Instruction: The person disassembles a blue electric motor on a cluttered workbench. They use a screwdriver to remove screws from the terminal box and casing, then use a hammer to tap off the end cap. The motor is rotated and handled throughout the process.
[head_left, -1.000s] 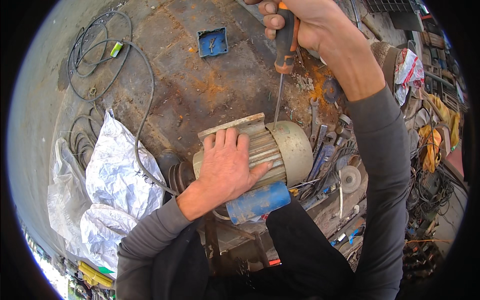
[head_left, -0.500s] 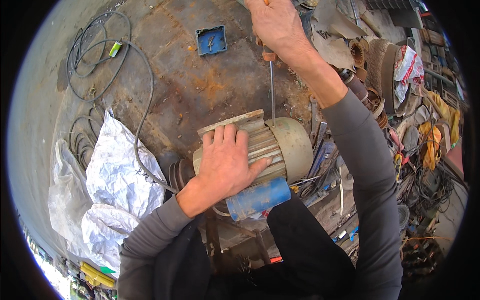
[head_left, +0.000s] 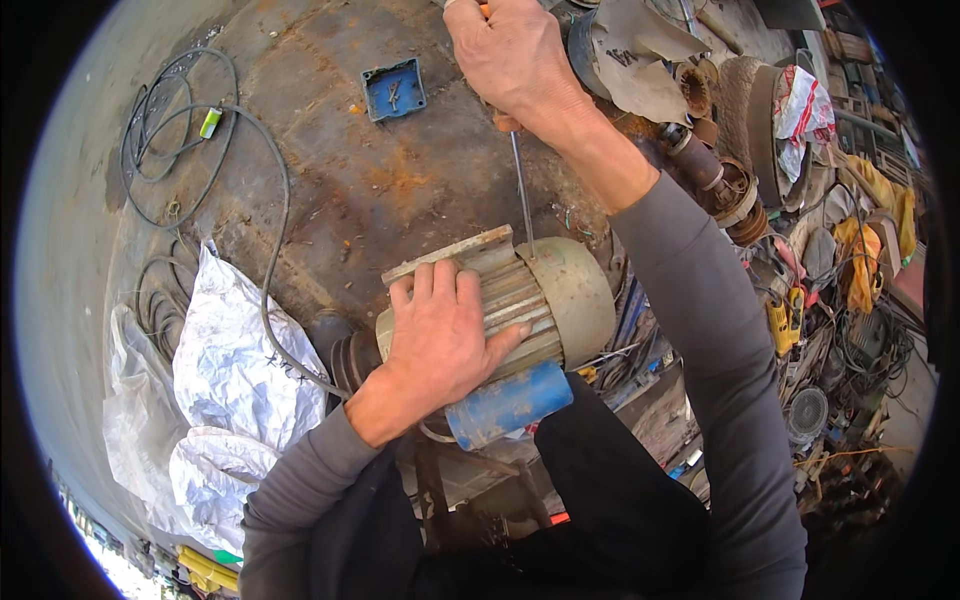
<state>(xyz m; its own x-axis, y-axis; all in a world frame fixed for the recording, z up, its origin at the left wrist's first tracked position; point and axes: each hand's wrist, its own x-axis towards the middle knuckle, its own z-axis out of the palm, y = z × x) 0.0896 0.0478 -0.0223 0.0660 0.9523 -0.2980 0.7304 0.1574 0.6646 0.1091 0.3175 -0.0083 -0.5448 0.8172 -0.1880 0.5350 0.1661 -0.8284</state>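
Surroundings: blue box (head_left: 394, 88), cables (head_left: 180, 140), white bag (head_left: 235, 370) on rusty table (head_left: 400, 190).
Motor (head_left: 540, 300): under flat, open left hand (head_left: 440, 335).
Right hand (head_left: 510, 55): fist around screwdriver (head_left: 522, 195), tip at motor.

left hand (head_left: 440, 335): bare, no glove | right hand (head_left: 515, 55): bare, no glove | sleeves: long, grey, snug knit, ending at wrists, creased at elbows | lower centre of frame: dark, near-black garment over legs

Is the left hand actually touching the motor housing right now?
Touching. The head view shows the left hand lying flat on the ribbed motor housing, with palm and fingers pressed on its fins and no gap visible.
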